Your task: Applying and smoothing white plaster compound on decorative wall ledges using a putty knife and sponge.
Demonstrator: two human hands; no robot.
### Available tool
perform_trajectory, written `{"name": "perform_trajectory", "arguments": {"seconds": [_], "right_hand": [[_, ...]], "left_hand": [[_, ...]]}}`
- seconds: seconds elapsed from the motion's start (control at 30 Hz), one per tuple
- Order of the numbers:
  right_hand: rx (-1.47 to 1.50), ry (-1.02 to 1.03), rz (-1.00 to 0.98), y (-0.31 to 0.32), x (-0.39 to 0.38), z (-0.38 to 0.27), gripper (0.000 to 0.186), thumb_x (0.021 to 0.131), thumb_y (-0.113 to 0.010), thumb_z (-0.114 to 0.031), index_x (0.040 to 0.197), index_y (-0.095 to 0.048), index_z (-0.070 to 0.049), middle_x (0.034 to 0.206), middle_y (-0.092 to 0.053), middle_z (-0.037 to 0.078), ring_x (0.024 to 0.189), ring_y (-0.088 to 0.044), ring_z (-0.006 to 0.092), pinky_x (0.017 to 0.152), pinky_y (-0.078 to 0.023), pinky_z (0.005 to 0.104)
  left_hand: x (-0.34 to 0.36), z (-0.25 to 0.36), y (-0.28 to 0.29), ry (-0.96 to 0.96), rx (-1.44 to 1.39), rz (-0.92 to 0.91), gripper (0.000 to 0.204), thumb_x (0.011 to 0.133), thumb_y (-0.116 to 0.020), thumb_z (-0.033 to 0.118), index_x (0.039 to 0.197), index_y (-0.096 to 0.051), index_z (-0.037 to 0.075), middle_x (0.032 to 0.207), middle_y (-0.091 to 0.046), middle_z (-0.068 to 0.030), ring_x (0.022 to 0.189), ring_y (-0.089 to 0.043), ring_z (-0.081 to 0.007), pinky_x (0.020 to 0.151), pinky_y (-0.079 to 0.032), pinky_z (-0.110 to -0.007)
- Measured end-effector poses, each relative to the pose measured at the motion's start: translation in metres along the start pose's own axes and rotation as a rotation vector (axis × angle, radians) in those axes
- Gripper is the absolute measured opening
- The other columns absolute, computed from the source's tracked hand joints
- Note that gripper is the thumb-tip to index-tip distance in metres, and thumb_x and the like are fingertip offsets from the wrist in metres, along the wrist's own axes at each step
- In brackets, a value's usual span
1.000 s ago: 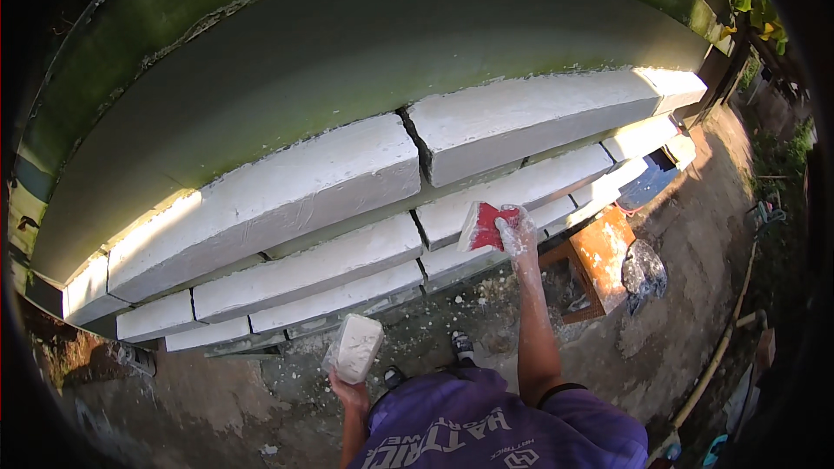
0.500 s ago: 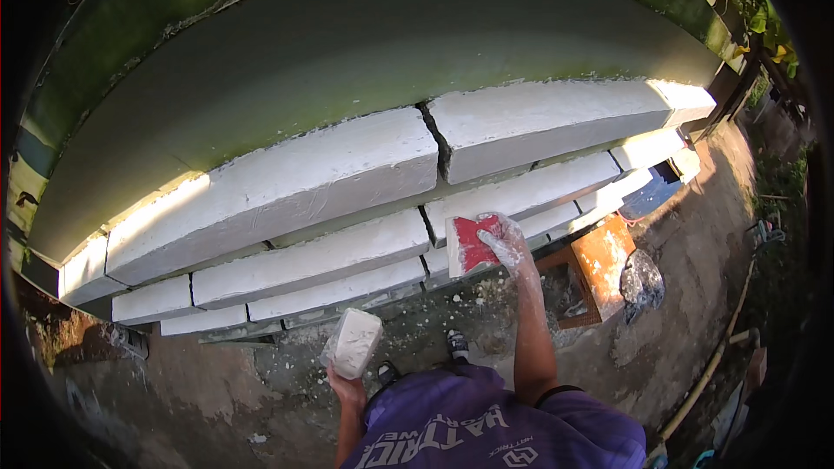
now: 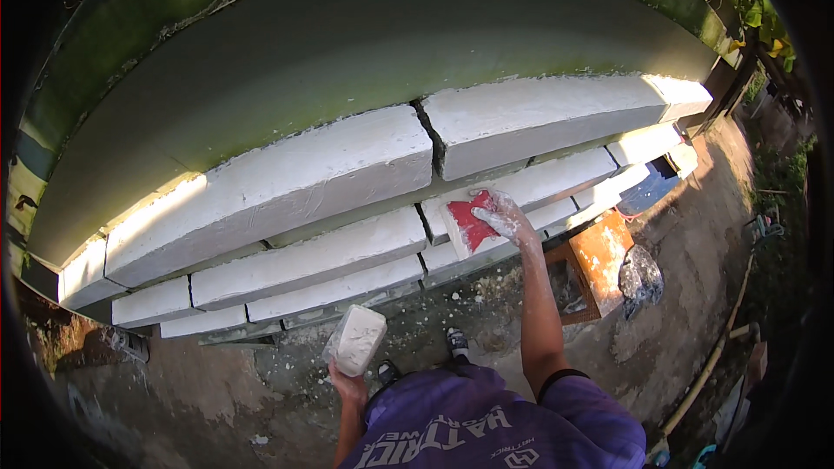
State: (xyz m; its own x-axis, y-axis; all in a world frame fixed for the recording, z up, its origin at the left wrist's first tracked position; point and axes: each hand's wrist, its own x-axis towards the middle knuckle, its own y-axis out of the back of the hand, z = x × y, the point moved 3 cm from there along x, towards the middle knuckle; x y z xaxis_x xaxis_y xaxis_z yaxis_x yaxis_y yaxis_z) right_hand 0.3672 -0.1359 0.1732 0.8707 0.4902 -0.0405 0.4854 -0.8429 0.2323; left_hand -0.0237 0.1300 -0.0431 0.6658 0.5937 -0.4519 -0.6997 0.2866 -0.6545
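Observation:
My left hand (image 3: 348, 383) is closed round a block-like white load of paste (image 3: 359, 337), perhaps in a pale container, held low at the lower middle. My right hand (image 3: 508, 219) is whitened with paste and grips a red scraper (image 3: 471, 228) with a white-coated edge. The scraper is over the middle row of white stepped blocks (image 3: 543, 182), right of a dark gap between them; whether it touches cannot be told. Longer white blocks (image 3: 547, 130) run above, split by a cracked gap, with shorter segments at both ends.
A mossy grey-green wall (image 3: 391, 26) rises behind the blocks. At right stand a rusty orange box (image 3: 604, 256), a dark plastic bundle (image 3: 641, 278) and a blue object (image 3: 638, 191). A long pole (image 3: 721, 339) lies along the right. My feet stand on stained concrete (image 3: 217, 391).
My right hand with the scraper has shifted left over the last second, dipped, then risen a little toward the middle blocks. My left hand has stayed low, still holding the white load.

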Motion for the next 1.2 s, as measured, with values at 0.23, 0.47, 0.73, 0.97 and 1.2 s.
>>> {"name": "perform_trajectory", "arguments": {"seconds": [0.23,0.47,0.73,0.97,1.2], "right_hand": [[-0.146,-0.011,-0.205,0.002,0.002,-0.018,0.048,0.084,-0.071,-0.023,0.124,-0.056,-0.003,0.102,-0.065,0.008,0.093,-0.059,0.0155,0.084,-0.049,0.0313],[-0.225,0.080,0.093,0.018,-0.010,-0.020,0.046,0.084,-0.070,-0.018,0.123,-0.055,0.001,0.094,-0.065,0.010,0.084,-0.061,0.0162,0.077,-0.051,0.0309],[-0.092,-0.063,0.471,0.098,-0.020,0.014,0.038,0.084,-0.069,-0.014,0.117,-0.058,0.001,0.081,-0.064,0.007,0.062,-0.060,0.0117,0.045,-0.047,0.0253],[-0.050,-0.041,0.391,0.092,-0.009,0.018,0.030,0.082,-0.071,-0.014,0.106,-0.061,-0.001,0.079,-0.064,0.006,0.061,-0.060,0.0114,0.043,-0.045,0.0251],[-0.031,0.017,0.213,0.069,-0.009,0.027,0.035,0.081,-0.072,-0.015,0.110,-0.061,0.001,0.081,-0.066,0.005,0.059,-0.059,0.0097,0.044,-0.045,0.0234]], "left_hand": [[-0.004,0.004,-0.001,-0.001,0.045,-0.001,0.051,0.096,-0.034,0.043,0.133,-0.047,0.010,0.131,-0.054,-0.0072,0.119,-0.053,-0.0257,0.097,-0.042,-0.041],[-0.010,0.006,0.006,-0.012,0.001,0.004,0.053,0.097,-0.035,0.042,0.135,-0.045,0.007,0.134,-0.052,-0.0091,0.123,-0.050,-0.0265,0.103,-0.039,-0.042],[-0.014,0.005,0.006,0.000,-0.014,0.040,0.052,0.097,-0.035,0.042,0.135,-0.045,0.008,0.134,-0.051,-0.0090,0.123,-0.050,-0.0263,0.103,-0.039,-0.042],[-0.013,0.007,0.001,0.004,-0.002,0.037,0.051,0.097,-0.035,0.042,0.134,-0.046,0.008,0.134,-0.052,-0.0083,0.123,-0.050,-0.0265,0.103,-0.038,-0.043],[-0.006,0.002,0.004,0.009,-0.003,0.031,0.051,0.097,-0.035,0.042,0.134,-0.047,0.009,0.134,-0.052,-0.0084,0.123,-0.050,-0.0265,0.103,-0.039,-0.043]]}}
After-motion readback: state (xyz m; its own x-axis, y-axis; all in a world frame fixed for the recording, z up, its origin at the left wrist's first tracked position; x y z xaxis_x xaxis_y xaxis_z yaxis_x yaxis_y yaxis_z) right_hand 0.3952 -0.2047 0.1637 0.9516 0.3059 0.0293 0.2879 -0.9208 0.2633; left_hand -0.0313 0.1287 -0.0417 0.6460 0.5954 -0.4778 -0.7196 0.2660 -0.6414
